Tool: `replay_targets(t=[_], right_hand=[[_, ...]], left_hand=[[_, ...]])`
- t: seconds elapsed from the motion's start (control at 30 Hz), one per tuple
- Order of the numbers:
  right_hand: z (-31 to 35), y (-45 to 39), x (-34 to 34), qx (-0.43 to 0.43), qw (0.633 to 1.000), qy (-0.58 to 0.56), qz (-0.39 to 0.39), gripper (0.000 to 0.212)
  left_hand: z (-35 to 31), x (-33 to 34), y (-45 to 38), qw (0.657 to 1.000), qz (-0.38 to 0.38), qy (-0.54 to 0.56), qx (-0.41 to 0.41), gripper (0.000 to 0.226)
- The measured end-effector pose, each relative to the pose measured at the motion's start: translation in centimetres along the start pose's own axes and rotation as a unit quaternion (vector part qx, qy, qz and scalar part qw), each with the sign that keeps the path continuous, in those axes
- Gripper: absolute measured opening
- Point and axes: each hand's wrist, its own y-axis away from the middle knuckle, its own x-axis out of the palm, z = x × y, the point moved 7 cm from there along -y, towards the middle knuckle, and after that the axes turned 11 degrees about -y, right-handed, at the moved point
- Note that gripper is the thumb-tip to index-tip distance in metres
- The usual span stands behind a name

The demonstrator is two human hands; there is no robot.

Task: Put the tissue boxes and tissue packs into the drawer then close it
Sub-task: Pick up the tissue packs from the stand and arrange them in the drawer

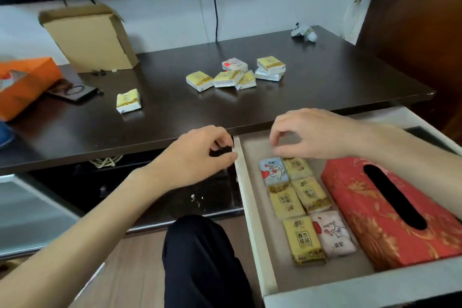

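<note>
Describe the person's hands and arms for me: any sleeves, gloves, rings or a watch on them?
Both the left hand and the right hand are bare, with no gloves. No rings, watch or wristband show on either. Both forearms are uncovered as far as the picture edges, so no sleeves are in view. The only clothing visible is dark trousers over a knee at the bottom.

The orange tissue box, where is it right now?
The orange tissue box sits at the far left of the dark tabletop, beside a black phone and in front of the open cardboard box.
</note>
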Motion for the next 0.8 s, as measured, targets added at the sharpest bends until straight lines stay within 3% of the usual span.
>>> replay_targets(t=[0.3,0.43,0.57,0.7,0.8], right_hand=[[0.3,-16.6,-1.8,0.02,0.984,-0.169,-0.06,0.01],[0.3,-23.3,-2.4,0.047,0.99,-0.112,-0.068,0.042],[0.3,-28.1,-1.8,0.087,0.995,-0.045,-0.006,0.063],[0.0,-30.4,0.1,0.111,0.99,0.038,0.083,0.035],[-0.3,-31.1,0.4,0.133,0.985,0.072,0.082,0.022]], left_hand=[[14.9,-6.2,-3.1,0.99,-0.03,0.048,-0.129,0.037],[19.8,-8.0,-5.2,0.987,-0.039,0.015,-0.153,0.054],[24.1,-8.9,-6.2,0.982,-0.056,0.058,-0.168,0.071],[27.7,-7.4,-6.7,0.979,0.009,0.059,-0.193,0.08],[29.9,-5.8,-6.8,0.975,0.054,0.044,-0.21,0.08]])
